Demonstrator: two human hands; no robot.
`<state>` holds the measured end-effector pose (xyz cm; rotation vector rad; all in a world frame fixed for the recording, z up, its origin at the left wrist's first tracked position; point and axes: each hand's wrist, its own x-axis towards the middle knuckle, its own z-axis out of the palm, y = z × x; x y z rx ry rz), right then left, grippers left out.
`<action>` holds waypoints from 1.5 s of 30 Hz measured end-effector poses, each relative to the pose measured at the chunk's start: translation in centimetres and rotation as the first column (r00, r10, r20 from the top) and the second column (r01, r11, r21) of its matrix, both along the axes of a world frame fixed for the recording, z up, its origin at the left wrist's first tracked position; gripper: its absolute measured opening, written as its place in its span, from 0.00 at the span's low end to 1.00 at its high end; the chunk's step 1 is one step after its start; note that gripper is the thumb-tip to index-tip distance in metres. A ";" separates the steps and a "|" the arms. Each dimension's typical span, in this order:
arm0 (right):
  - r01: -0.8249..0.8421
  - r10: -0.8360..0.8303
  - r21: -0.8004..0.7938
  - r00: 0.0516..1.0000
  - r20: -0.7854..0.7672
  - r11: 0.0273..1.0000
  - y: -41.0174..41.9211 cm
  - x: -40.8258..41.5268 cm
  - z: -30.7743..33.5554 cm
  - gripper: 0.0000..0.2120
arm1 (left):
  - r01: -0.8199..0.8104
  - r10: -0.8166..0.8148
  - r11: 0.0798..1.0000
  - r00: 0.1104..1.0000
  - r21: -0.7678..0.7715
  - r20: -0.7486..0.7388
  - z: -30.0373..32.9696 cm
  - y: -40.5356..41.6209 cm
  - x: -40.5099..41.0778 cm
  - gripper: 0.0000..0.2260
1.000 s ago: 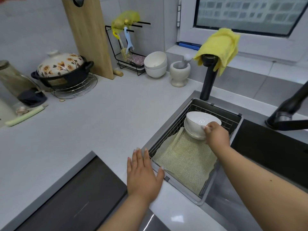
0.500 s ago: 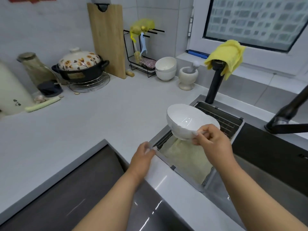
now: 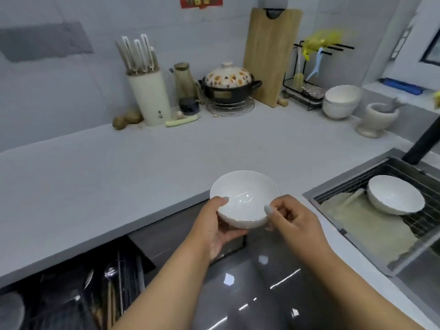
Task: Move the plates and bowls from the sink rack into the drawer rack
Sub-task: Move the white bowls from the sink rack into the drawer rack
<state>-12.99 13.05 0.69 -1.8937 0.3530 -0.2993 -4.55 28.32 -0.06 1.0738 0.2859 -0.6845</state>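
A white bowl (image 3: 245,198) is held in front of me above the counter's front edge. My left hand (image 3: 214,226) cups it from below with the thumb on the rim. My right hand (image 3: 289,219) pinches its right rim. A second white bowl (image 3: 395,198) lies tilted in the sink rack (image 3: 404,172) at the right, on a greenish mat (image 3: 366,222). At the bottom left the open drawer rack (image 3: 78,298) shows dark, with utensils standing in it.
Along the back wall stand a knife block (image 3: 148,101), a flowered pot (image 3: 228,84), a wooden cutting board (image 3: 269,55), stacked white bowls (image 3: 340,101) and a mortar (image 3: 378,120). A black faucet post (image 3: 426,139) rises behind the sink. A glossy grey cabinet front (image 3: 257,289) lies below my hands.
The bowl has left the sink rack and travelled left over the counter edge. My left hand came off the counter and now holds the bowl too. The view swung left, showing the drawer.
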 end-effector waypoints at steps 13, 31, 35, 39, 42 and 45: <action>-0.111 0.494 0.774 0.823 -0.280 0.624 22.5 3.3 -2.5 0.20 | -0.273 0.283 0.949 0.958 0.156 -0.043 -2.5 24.4 -4.7 0.22; -0.276 0.498 0.451 0.703 -0.508 0.849 45.4 2.9 -10.2 0.13 | -0.312 0.326 0.437 0.929 0.843 0.175 -10.4 52.9 -13.4 0.18; -0.284 0.477 0.393 0.649 -0.593 0.875 46.8 3.7 -13.7 0.33 | -0.199 0.199 0.235 0.968 0.951 0.153 -13.1 54.7 -13.7 0.20; -0.374 0.432 0.238 0.616 -0.659 0.897 48.8 4.7 -16.7 0.28 | -0.040 0.033 0.065 0.999 0.997 0.038 -14.6 55.8 -13.7 0.22; -0.406 0.412 0.190 0.577 -0.705 0.894 50.2 5.3 -18.2 0.25 | 0.118 -0.051 -0.063 0.991 0.991 -0.122 -14.8 56.5 -13.4 0.23; -0.492 0.450 0.177 0.520 -0.726 0.853 51.2 6.0 -20.8 0.35 | 0.222 -0.088 -0.166 0.967 0.961 -0.239 -15.6 57.0 -12.7 0.24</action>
